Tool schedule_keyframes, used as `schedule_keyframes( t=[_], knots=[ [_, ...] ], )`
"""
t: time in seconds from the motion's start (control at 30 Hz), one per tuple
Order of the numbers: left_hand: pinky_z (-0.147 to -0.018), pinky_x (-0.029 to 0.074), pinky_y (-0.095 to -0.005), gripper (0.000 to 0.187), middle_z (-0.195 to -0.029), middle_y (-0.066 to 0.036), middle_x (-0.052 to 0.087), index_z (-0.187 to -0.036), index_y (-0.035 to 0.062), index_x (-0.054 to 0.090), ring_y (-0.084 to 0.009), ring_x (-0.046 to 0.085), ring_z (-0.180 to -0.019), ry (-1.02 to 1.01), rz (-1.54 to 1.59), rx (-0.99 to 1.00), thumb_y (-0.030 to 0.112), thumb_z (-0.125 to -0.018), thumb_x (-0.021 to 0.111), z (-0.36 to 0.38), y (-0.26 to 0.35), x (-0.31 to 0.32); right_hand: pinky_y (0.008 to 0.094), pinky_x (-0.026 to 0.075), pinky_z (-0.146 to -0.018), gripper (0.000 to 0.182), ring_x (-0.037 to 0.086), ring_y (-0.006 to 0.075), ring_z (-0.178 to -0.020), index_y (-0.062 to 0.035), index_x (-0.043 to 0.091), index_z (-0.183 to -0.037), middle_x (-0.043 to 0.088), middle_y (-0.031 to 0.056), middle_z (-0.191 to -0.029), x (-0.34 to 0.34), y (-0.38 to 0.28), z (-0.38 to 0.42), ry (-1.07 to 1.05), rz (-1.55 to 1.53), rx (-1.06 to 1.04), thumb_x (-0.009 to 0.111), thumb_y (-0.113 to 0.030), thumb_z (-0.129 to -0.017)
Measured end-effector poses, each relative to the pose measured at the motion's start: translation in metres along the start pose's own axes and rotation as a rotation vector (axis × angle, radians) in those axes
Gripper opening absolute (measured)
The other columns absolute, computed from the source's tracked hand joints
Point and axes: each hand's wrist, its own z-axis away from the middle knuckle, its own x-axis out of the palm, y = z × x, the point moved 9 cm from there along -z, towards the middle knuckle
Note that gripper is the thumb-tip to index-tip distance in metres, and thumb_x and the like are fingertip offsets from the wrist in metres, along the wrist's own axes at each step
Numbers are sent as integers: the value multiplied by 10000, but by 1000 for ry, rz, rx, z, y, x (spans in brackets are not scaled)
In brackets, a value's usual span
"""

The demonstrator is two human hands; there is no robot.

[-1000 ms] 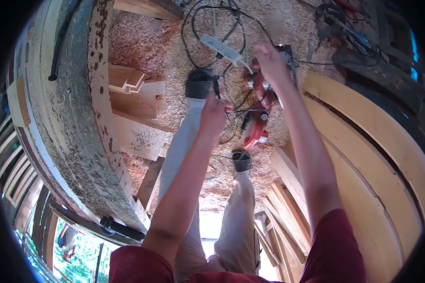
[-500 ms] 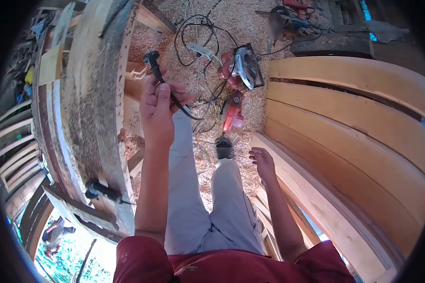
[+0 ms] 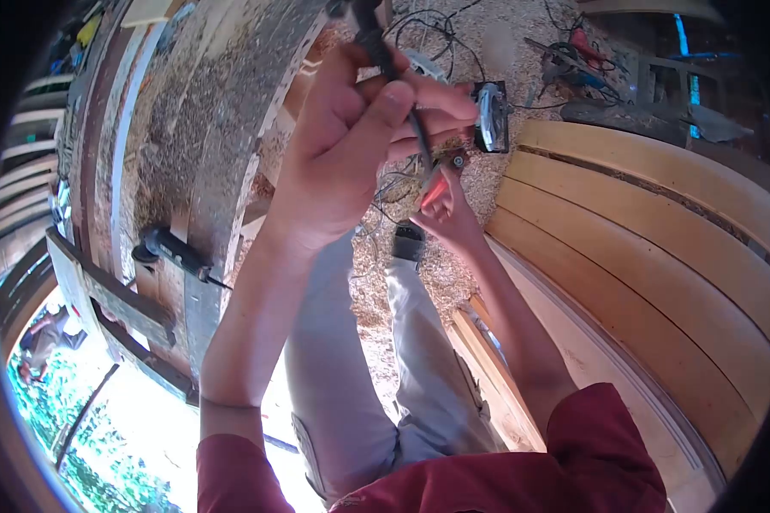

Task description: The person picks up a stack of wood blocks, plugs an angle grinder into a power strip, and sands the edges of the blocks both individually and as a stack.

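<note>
My left hand [image 3: 351,145] is raised close to the camera, pinching a black power cord [image 3: 422,141] between thumb and fingers. The cord's thick black end [image 3: 368,30] sticks up past the fingers toward the top edge, and its length hangs down toward my other hand. My right hand [image 3: 449,218] reaches in lower down, thumb and fingers apart, close to the hanging cord. It overlaps a red power tool [image 3: 437,186] on the floor, partly hiding it. Beyond the left fingers lies a circular saw [image 3: 491,115], its red body partly covered by that hand.
A rough plank bench [image 3: 171,128] runs along the left, with a black corded power tool [image 3: 175,252] on it. Smooth wooden boards [image 3: 624,222] line the right side. Shavings [image 3: 488,60] cover the floor, crossed by loose cables [image 3: 432,21]. A person [image 3: 43,342] is outside, lower left.
My left hand has come up closer to the camera with the cord. My right hand has moved up and left, over the red tool and beside the cord. The view has shifted.
</note>
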Motion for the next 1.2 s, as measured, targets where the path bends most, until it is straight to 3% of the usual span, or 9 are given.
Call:
schedule_keyframes(
  t=[0.2,0.37,0.47,0.57,0.67,0.73,0.87,0.93,1.2],
  knots=[
    [-1134,600,-515,253,-1326,-309,671,-1401,-3,398,-475,669,-1314,-66,283,97,105,-1185,320,21,21,-38,364,541,-700,535,661,200,-741,-118,690,-1407,678,50,-786,49,-8,-63,-169,615,128,765,-455,-998],
    [-1195,545,-544,266,-1454,-232,644,-1412,3,435,-434,646,-1363,-57,418,292,132,-1183,391,75,63,-92,483,569,-771,346,746,383,-897,-94,746,-1156,764,181,-931,42,46,-65,-76,690,91,647,-403,-1034],
    [-1110,600,-459,270,-1361,-180,676,-1412,0,442,-335,747,-1148,348,394,354,127,-1175,432,130,93,-125,511,569,-803,298,744,422,-942,-89,729,-1128,760,209,-946,23,71,-45,8,718,63,634,-355,-1034],
    [-821,630,-330,270,-1139,-86,666,-1412,4,468,-189,673,-784,479,513,535,133,-1179,423,182,117,-138,477,571,-762,282,759,380,-927,-67,720,-1100,769,209,-972,-1,117,-38,64,592,40,623,-326,-1044],
    [-484,375,-240,340,-891,-6,511,-1476,11,452,-91,398,-528,501,697,410,201,-1198,411,238,83,-150,347,550,-748,313,753,222,-958,-33,716,-1165,774,150,-1112,3,132,-11,13,-28,8,578,-309,-1112],
    [-449,356,-247,360,-877,13,502,-1491,48,475,-49,417,-528,527,664,326,247,-1203,391,280,47,-149,309,537,-784,345,732,173,-994,-20,709,-1218,759,118,-1169,24,42,32,52,8,109,555,-320,-1145],
    [-468,259,-229,411,-862,56,469,-1501,71,515,-44,321,-531,941,597,-148,331,-1188,455,380,-52,-147,347,523,-956,444,702,200,-1103,-15,668,-1310,752,129,-1233,51,-20,73,66,-131,-24,519,-408,-1167],
    [-493,266,-229,413,-867,49,473,-1487,83,533,-51,327,-552,942,601,-278,356,-1185,461,410,-81,-142,377,528,-993,469,712,242,-1158,-2,647,-1353,742,166,-1300,74,-72,97,27,-122,-158,496,-407,-1171],
    [-540,364,-256,335,-934,4,555,-1465,94,527,-86,448,-588,894,667,-370,238,-1188,407,463,-120,-144,426,519,-1034,459,720,307,-1160,29,632,-1330,736,219,-1285,128,-206,143,-84,-178,-515,481,-372,-1168]
  ],
)
